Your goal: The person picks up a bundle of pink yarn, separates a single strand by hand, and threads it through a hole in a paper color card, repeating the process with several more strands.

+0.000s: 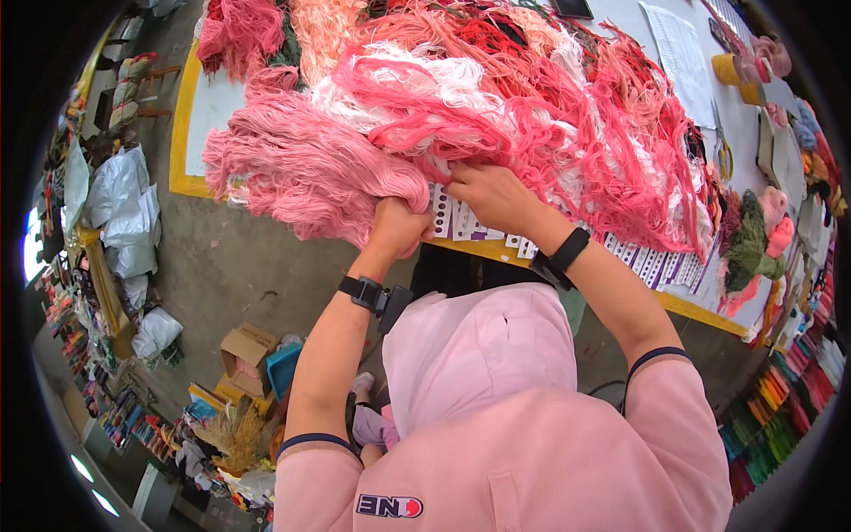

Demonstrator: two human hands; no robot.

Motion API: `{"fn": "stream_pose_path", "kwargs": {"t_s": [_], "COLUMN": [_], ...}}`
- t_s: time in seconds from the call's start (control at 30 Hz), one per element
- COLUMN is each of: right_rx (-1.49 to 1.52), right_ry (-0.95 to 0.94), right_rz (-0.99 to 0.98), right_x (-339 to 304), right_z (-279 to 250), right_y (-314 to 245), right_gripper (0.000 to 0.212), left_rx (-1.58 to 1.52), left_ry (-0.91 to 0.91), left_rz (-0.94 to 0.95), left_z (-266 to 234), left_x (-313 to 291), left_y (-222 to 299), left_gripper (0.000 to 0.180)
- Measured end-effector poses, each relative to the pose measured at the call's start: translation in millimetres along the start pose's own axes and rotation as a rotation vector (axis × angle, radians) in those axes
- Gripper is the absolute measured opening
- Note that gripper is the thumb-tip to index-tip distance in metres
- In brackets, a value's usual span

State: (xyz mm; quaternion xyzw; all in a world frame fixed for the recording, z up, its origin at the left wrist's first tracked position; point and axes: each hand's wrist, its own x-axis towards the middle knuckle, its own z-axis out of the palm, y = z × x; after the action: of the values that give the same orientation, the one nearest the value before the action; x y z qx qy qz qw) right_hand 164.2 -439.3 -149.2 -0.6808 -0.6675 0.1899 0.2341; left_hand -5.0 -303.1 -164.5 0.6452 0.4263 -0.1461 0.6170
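Observation:
A thick dusty-pink bundle of thread point(310, 168) spreads over the left end of the table and partly off its front edge. My left hand point(396, 228) is closed around the gathered end of this bundle. Just to the right, my right hand point(490, 192) has its fingertips pressed into the pink and white threads point(425, 97), and what they pinch is hidden. A big heap of red, coral, pink and white threads point(612, 115) covers most of the tabletop. White and purple cards with rows of dark holes point(441, 211) lie along the front edge, with threads on them.
The table point(188, 133) has a yellow edge. Papers point(678, 58), scissors point(724, 160), yellow cones point(740, 69) and a green bundle point(753, 244) lie at its right. White plastic bags point(124, 199) and a cardboard box point(248, 355) stand on the floor at left.

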Motion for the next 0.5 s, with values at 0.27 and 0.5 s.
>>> {"fn": "stream_pose_path", "kwargs": {"t_s": [0.27,0.5], "right_rx": [0.928,1.254], "right_ry": [-0.098,0.417], "right_rz": [0.582,0.733], "right_x": [25,17], "right_z": [-17,-26], "right_y": [14,-25], "right_gripper": [0.022,0.014], "left_rx": [-0.106,-1.117], "left_ry": [-0.060,-0.413], "left_rz": [-0.015,0.162], "left_z": [-21,-60], "left_x": [-13,-30], "left_y": [21,116], "left_gripper": [0.015,0.042]}}
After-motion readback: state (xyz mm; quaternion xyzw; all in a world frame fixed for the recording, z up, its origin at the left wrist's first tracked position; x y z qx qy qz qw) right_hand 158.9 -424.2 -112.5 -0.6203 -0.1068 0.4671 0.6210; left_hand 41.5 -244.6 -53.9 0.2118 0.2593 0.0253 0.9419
